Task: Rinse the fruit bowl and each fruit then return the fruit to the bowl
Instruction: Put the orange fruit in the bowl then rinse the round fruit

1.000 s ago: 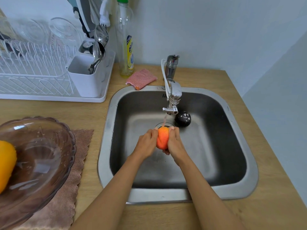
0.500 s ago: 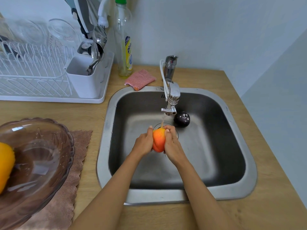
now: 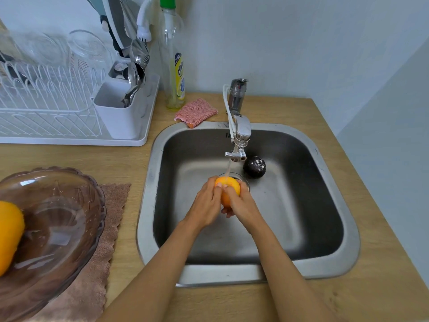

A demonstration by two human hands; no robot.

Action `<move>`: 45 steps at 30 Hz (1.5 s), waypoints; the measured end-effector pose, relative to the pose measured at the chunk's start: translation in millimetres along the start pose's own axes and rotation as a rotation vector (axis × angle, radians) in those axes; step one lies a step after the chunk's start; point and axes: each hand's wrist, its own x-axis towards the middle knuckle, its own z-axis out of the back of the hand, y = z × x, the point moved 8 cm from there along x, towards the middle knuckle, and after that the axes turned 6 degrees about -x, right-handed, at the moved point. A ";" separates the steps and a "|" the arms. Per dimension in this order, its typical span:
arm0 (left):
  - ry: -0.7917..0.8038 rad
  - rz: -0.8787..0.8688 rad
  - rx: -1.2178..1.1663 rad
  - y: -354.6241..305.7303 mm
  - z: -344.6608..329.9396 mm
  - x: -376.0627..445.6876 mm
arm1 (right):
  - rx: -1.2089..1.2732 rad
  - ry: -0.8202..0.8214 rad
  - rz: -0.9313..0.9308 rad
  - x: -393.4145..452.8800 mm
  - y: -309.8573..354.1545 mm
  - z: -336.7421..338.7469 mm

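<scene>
Orange-yellow round fruit (image 3: 228,188): clasped between left hand (image 3: 205,206) and right hand (image 3: 242,205), under thin water stream, above sink drain.
Dark round fruit (image 3: 254,167): on sink floor, just beyond grip, to right.
Tinted glass fruit bowl (image 3: 69,219): far left of grip, tilted, holding one orange fruit (image 3: 9,233).

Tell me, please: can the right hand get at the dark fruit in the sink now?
Probably not at once. The right hand and left hand both grip the orange fruit under the tap. The dark fruit lies near, uncovered, just beyond.
</scene>
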 end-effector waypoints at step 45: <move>0.044 0.458 -0.173 30.7 -4.3 1.8 | -0.258 -0.060 0.235 -17.3 23.8 -2.6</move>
